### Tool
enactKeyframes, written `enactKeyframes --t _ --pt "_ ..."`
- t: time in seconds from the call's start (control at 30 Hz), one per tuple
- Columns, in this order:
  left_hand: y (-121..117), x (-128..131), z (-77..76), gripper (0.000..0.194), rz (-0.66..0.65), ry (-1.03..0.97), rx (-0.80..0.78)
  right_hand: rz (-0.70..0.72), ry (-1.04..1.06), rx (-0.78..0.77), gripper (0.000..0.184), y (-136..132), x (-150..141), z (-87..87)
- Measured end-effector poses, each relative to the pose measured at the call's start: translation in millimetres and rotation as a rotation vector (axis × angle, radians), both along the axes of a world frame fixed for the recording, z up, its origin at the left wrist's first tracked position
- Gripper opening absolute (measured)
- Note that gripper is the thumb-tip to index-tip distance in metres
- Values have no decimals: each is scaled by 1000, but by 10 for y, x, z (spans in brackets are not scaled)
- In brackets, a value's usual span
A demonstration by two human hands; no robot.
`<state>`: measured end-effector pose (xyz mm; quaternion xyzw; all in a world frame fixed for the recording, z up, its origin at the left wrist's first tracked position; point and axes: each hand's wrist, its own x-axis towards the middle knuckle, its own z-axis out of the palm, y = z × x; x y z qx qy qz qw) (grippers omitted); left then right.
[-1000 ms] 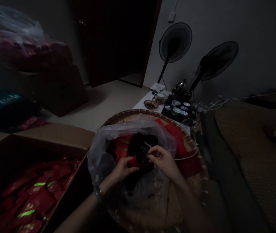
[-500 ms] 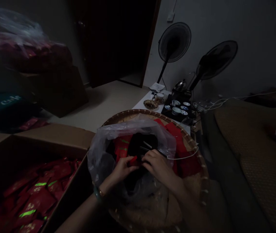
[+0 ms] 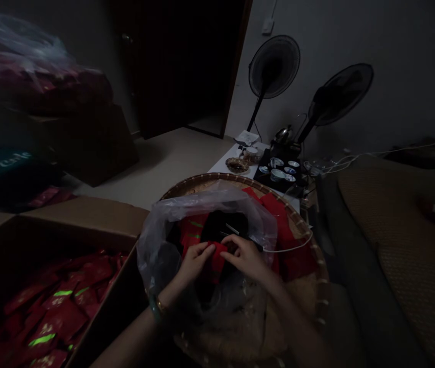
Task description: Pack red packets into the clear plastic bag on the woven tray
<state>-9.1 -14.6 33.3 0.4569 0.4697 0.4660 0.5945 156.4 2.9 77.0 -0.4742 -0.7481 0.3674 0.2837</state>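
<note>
Leftward, red packets (image 3: 64,312) filled a cardboard box (image 3: 91,217). Next, the left hand (image 3: 194,263) gripped a red piece (image 3: 215,263) over the open plastic bag (image 3: 154,230) on a woven tray (image 3: 187,181); the right hand (image 3: 246,255) pinched its other side, beside slim metal prongs (image 3: 232,228).

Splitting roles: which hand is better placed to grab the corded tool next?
Right hand, probably: it is beside the corded tool, though also at the red piece. The left hand pinches that piece, farther off.
</note>
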Motion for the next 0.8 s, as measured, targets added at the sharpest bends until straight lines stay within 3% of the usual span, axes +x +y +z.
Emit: enactKeyframes --t 0.23,0.37,0.47,0.67,0.8 --pt "-11 40 5 41 85 -11 -19 -234 367 -239 28 30 -81 -331" --pt "-10 58 9 44 144 16 -7 -273 326 -35 21 -4 -96 -355" --pt "-9 70 26 41 114 -1 -14 -266 289 77 18 -17 -105 -335" --pt "1 64 34 35 87 -39 -76 -273 258 78 16 -4 -114 -331" --pt "33 29 43 34 61 -119 -182 -257 385 -67 15 31 -105 -389"
